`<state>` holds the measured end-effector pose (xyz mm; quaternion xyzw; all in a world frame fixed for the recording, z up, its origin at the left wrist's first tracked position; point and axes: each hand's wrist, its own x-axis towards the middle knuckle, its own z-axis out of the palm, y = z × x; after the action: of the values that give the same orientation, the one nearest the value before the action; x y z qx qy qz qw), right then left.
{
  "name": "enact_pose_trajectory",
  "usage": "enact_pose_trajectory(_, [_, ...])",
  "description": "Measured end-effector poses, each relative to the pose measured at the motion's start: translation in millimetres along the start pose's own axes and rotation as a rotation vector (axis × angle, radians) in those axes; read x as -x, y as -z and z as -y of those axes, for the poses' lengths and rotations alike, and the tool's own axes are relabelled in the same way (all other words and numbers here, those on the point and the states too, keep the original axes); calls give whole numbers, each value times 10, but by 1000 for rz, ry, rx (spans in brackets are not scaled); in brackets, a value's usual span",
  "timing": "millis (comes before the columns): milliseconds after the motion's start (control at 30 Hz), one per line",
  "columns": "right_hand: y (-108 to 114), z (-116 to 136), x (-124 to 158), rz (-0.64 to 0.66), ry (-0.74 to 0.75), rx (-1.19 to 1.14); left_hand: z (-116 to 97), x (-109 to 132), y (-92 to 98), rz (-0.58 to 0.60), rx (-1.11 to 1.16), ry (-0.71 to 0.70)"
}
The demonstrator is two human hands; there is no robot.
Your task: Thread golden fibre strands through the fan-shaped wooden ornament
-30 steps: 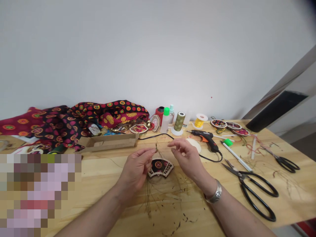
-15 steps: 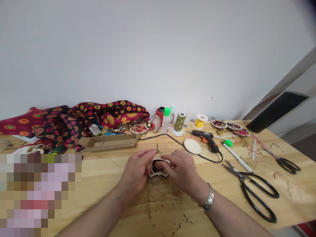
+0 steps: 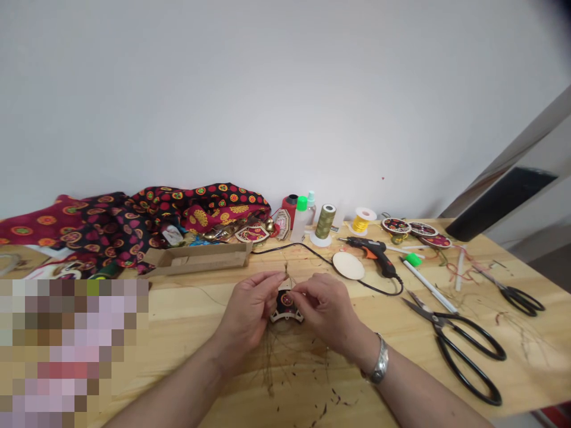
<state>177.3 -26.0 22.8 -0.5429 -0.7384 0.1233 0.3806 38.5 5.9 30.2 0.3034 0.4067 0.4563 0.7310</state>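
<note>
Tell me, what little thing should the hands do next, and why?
I'd guess the right hand should gently draw the thin olive-brown thread snug. The left hand pinches it just above the fan-shaped black fabric piece framed in pale wood, the right finger and thumb seem pinched close by, and the thread between them looks slack.

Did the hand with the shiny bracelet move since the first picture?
Yes: the right hand moved left, away from the pale round disc, which it partly covered before.
</note>
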Motion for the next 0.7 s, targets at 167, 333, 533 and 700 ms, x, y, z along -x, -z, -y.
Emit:
enact_pose_trajectory(167, [18, 18, 13, 15, 43, -12, 2, -11, -9, -13, -8, -3])
enact_pose_trajectory(333, [15, 20, 13, 29, 84, -24, 27, -15, -1, -28, -31, -13])
enact_pose_trajectory(533, [69, 45, 23, 53, 117, -76, 29, -31, 28, -16, -27, -13])
enact_pose_trajectory(700, [113, 1, -26, -116, -80, -227, 23, -36, 27, 50, -17, -6])
